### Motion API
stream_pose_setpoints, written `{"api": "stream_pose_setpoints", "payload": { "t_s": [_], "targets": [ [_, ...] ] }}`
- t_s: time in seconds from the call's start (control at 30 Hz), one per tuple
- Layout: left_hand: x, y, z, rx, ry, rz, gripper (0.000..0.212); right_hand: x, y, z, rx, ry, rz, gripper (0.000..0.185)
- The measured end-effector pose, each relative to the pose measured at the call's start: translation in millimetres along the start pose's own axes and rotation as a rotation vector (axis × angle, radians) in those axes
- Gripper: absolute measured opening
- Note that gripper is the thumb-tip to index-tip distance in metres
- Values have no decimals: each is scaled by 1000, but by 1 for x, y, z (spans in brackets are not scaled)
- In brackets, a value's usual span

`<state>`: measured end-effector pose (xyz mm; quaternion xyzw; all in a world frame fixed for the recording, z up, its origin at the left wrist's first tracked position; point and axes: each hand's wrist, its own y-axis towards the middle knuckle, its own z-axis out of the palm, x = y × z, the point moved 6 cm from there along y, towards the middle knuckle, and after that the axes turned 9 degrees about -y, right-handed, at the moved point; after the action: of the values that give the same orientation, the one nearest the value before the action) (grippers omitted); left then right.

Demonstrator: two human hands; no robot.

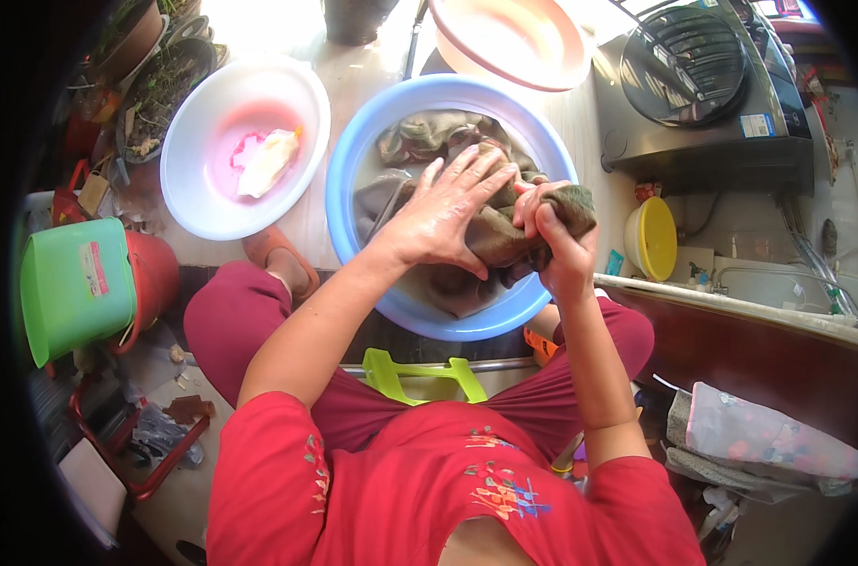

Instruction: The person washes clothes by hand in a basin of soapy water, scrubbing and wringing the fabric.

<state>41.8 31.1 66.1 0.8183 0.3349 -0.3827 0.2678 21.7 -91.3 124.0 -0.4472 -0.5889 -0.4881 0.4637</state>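
Observation:
A wet camouflage-patterned garment (436, 138) lies bunched in cloudy water in a round blue plastic basin (464, 331) on the floor, between my knees. My right hand (560, 237) grips a bunched part of it above the basin's right side, with a wad of cloth sticking out over the fist. Flat over the middle of the garment, fingers spread, is my left hand (453, 209); its palm side is hidden, so whether it presses the cloth cannot be told.
A white basin (181, 205) holding a pale cloth (269, 164) stands at the left. Beyond the blue basin is a peach basin (570, 74). Potted plants, a green bin (61, 283) and a red bucket (153, 276) line the left; a range hood (712, 159) and sink (768, 290) are at the right.

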Motion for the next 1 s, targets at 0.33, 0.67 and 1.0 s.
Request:
{"api": "stream_pose_setpoints", "payload": {
  "t_s": [0.33,0.67,1.0],
  "targets": [
    [-32,-1,-7,-366,-264,216,65,62,14,52,287,-12,-226,28],
    [20,1,7,-248,-892,-275,40,0,65,40,51,431,240,33],
    [86,-10,57,-175,-803,-560,46,-162,36,-22,-213,437,676,22]
  ]
}}
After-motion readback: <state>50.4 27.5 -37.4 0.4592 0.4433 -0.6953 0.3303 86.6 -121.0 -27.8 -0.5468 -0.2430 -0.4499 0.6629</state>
